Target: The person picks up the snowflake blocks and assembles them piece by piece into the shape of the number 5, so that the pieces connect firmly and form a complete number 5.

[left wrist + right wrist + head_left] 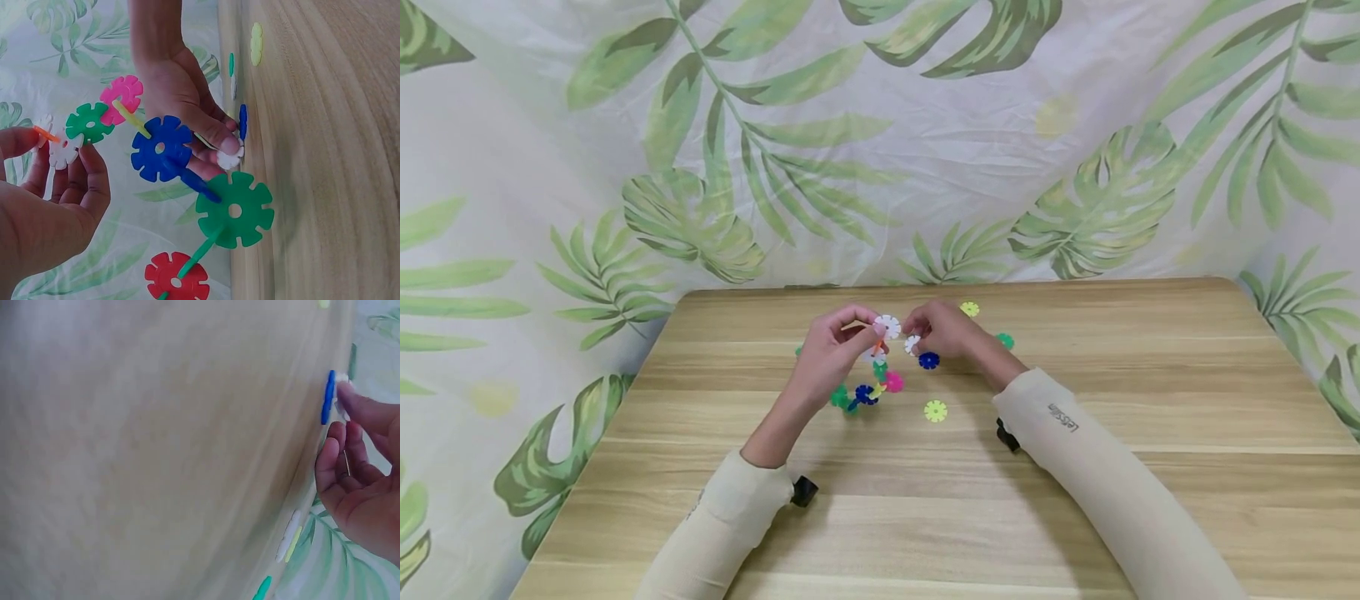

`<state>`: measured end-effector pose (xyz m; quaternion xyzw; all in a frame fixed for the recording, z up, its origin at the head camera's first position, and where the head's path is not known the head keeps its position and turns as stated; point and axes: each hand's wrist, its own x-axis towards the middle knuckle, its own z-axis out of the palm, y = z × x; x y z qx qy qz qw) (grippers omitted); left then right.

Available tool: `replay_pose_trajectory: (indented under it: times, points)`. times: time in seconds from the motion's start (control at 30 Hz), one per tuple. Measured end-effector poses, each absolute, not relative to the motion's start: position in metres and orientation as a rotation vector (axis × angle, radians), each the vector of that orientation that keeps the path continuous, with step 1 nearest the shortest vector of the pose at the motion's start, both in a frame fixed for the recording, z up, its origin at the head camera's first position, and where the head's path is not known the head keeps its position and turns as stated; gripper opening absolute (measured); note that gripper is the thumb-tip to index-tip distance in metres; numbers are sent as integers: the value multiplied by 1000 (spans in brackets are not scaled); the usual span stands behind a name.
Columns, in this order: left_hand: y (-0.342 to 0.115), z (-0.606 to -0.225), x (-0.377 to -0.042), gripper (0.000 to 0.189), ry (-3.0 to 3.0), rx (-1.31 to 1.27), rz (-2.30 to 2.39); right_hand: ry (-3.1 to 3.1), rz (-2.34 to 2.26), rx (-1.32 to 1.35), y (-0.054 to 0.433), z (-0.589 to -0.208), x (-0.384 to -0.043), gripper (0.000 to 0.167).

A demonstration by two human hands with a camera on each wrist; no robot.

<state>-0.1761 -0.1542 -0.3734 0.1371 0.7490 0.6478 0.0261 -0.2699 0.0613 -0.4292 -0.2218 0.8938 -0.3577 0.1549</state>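
My left hand (837,348) pinches the white end of a chain of slotted plastic flower discs. In the left wrist view, the chain runs through an orange disc (45,134), a green disc (80,128), a pink disc (128,92) and a blue disc (149,164) down to a red disc (164,270). Over the table's far part, my right hand (946,328) pinches a loose white disc (912,343) between thumb and fingers. Right beside that disc lies a dark blue disc (928,361). Part of the chain is hidden behind the left hand in the head view.
On the wooden table (880,533) lie a yellow disc (936,411) nearer me, another yellow disc (970,309) beyond the right hand, and a green disc (1005,341) to the right. A leaf-patterned cloth (955,167) hangs behind the table's far edge.
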Motion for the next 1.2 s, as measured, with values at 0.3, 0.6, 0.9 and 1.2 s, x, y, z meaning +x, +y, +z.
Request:
replay_pose_trajectory:
  times: [0.3, 0.6, 0.9, 1.2]
  points:
    - [-152, -372, -173, 16, 2294, 402, 2002, 2648, -1257, -503, 84, -413, -250, 17]
    - [-152, -373, -173, 15, 2326, 426, 1986, 2613, -1539, -492, 102, -399, -225, 20]
    - [-151, -374, -171, 17, 2327, 419, 1972, 2501, -1737, -580, 106, -390, -208, 18]
    - [-147, -373, -171, 16, 2320, 434, 1959, 2450, -1780, -639, 107, -376, -193, 16]
